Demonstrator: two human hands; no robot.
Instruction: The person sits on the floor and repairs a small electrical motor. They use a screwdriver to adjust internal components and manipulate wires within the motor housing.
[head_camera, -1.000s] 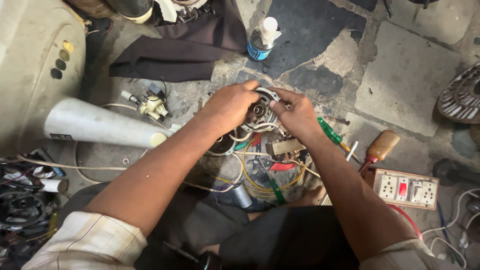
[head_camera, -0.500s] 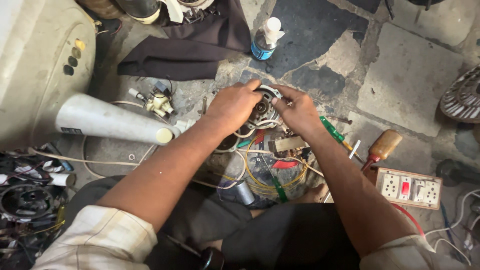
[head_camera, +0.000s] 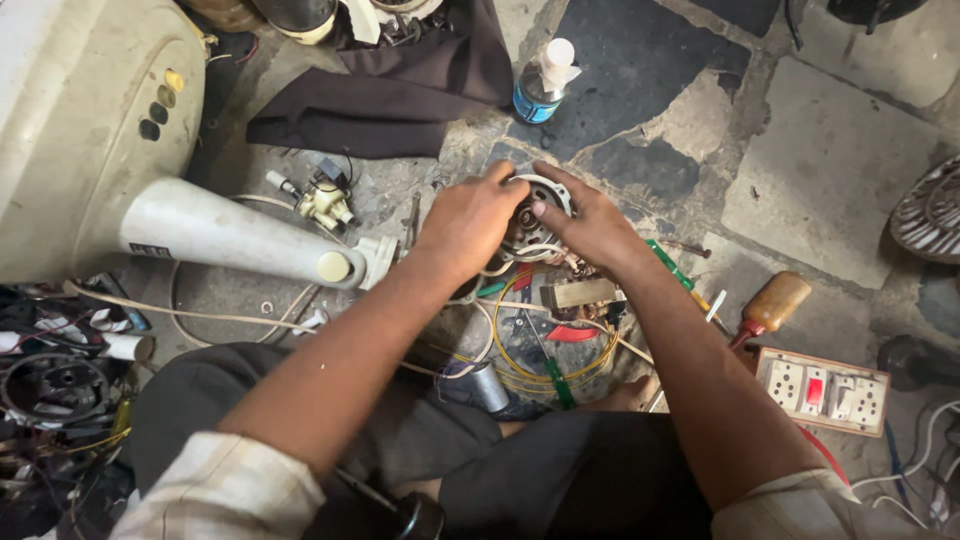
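My left hand (head_camera: 468, 222) and my right hand (head_camera: 592, 222) both grip a small round metal motor (head_camera: 527, 222) held above the stone floor, one hand on each side. The motor is mostly covered by my fingers; only its grey rim and dark centre show. Yellow, white and red wires (head_camera: 548, 340) trail from beneath it over a dark round base. A brass-coloured block (head_camera: 578, 293) lies just below my right wrist. A small grey cylindrical capacitor (head_camera: 489, 388) rests by my knee.
A cream fan body with a white stem (head_camera: 225, 232) lies at left. A green-handled screwdriver (head_camera: 672, 268), an orange-handled screwdriver (head_camera: 770, 305), a switch-and-socket board (head_camera: 822, 390), a blue-labelled bottle (head_camera: 544, 84), a dark cloth (head_camera: 385, 95) and a small white part (head_camera: 322, 203) surround me.
Both hands stay on the motor; my fingers have shifted slightly around its rim. The view has moved a little, so the scene sits lower in the picture.
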